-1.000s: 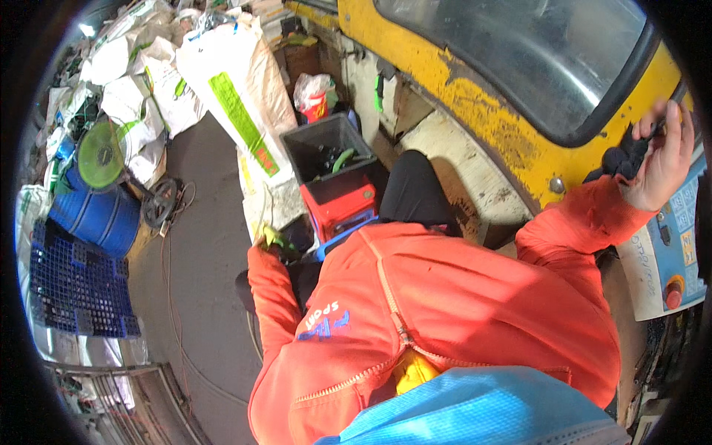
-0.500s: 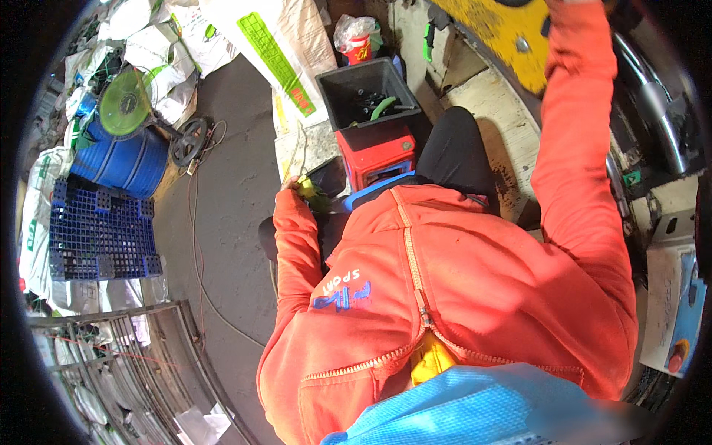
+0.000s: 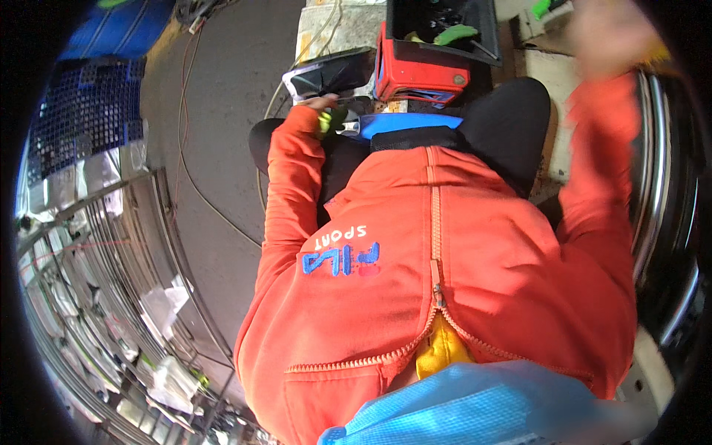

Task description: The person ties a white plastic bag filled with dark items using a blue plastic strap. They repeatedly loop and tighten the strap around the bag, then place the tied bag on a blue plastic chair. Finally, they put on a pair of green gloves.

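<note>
My left hand point(image 3: 323, 102) is low in front of my left knee, its fingers curled. A yellow-green and dark item point(image 3: 331, 121) shows just under it, too small to name. Beside this hand is a black open tray point(image 3: 330, 76) with a pale rim. My right hand point(image 3: 614, 37) is raised at the far right and smeared by motion, so its fingers cannot be read. Ahead of me a black bin point(image 3: 445, 50) rests on a red plastic stool point(image 3: 419, 74). Inside the bin lie a green curved piece point(image 3: 455, 35) and small dark bits.
A blue flat edge point(image 3: 411, 124) shows between my knees. Shiny metal bars point(image 3: 656, 156) run along my right. To the left, a cable point(image 3: 185, 148) crosses the grey floor, near a blue plastic pallet point(image 3: 85, 111), a blue drum point(image 3: 111, 30) and a metal rack point(image 3: 141, 252).
The view has tipped down toward my body. My right hand has come back from the yellow machine part and shows more fully. My left hand stays low by my knee.
</note>
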Motion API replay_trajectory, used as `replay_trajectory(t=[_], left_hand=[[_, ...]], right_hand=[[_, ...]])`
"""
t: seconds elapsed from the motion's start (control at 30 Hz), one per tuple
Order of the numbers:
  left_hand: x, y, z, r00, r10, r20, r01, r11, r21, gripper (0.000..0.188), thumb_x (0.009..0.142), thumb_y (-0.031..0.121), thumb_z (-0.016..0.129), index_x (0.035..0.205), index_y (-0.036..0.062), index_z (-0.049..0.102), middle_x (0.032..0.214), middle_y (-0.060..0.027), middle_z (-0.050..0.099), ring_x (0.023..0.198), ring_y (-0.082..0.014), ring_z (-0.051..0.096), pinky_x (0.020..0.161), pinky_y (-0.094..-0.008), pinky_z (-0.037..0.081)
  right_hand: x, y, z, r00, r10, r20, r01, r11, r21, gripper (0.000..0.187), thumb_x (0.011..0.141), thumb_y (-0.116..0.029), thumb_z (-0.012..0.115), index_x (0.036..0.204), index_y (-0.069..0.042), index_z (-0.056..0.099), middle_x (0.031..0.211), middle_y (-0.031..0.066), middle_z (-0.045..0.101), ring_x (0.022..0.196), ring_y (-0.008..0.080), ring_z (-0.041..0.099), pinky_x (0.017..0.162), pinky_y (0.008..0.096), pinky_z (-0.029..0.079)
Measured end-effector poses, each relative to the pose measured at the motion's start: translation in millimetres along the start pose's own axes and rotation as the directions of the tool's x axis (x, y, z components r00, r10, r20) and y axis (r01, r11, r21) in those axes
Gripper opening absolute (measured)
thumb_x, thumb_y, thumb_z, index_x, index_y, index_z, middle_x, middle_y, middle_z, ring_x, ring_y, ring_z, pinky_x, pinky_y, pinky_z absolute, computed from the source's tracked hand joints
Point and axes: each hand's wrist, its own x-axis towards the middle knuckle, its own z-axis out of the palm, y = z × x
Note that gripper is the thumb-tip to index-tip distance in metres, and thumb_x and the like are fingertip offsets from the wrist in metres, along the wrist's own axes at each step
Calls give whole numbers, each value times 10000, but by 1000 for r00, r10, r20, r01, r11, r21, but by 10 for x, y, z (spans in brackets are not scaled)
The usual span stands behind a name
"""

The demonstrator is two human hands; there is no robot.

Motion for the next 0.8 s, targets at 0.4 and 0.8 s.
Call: replay_trajectory(t=[0.4, 0.8], left_hand=[[814, -184, 537, 871, -324, 370, -220, 416, 882, 776, 594, 477, 709, 1220, 145, 393, 922, -161, 610, 908, -321, 578, 743, -399, 454], [1071, 328, 344, 790, -574, 215, -27, 318, 948, 698, 572, 488, 689, 1121, 89, 526, 1064, -149, 572, 989, -311, 540, 815, -402, 439]], right_hand=[[-2428, 566, 2168, -295, 230, 928, -534, 765, -359, 616, 688, -555, 609, 976, -22, 495, 974, 161, 521, 907, 299, 516, 784, 373, 404], [-2356, 645, 2481, -6, 91, 996, -670, 739, -72, 633, 618, -608, 626, 782, 1, 580, 806, 155, 538, 791, 287, 524, 690, 369, 420]])
